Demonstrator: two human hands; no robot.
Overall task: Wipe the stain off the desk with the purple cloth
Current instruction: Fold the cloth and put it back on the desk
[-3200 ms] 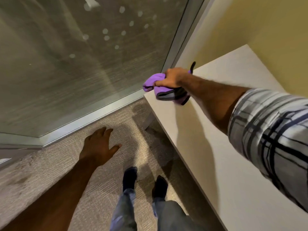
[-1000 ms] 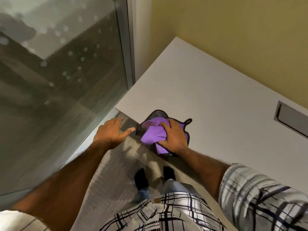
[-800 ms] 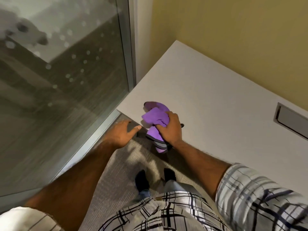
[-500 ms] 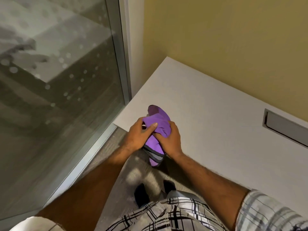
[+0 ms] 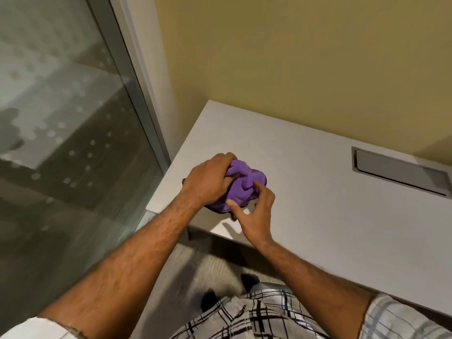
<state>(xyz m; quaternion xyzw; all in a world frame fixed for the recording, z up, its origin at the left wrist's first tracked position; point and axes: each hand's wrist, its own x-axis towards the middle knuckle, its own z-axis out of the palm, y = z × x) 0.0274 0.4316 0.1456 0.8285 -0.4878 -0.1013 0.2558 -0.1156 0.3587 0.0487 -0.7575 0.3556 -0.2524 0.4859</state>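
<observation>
The purple cloth (image 5: 242, 185) is bunched into a ball near the left front corner of the white desk (image 5: 305, 204). My left hand (image 5: 208, 181) grips it from the left side, fingers wrapped over the top. Just to the right, my right hand (image 5: 254, 216) has its fingers spread, the thumb and fingertips touching the cloth's lower edge without closing on it. I can make out no stain on the desk top; the patch under the cloth is hidden.
A recessed grey cable tray (image 5: 398, 173) is set into the desk at the back right. A yellow wall (image 5: 293, 57) backs the desk. A glass partition (image 5: 61, 143) with a metal frame stands close to the left. Carpet and my feet (image 5: 227, 292) are below.
The cloth passed from my right hand to my left and moved further onto the desk. My right hand has let go and spread its fingers. The view shifted toward the wall.
</observation>
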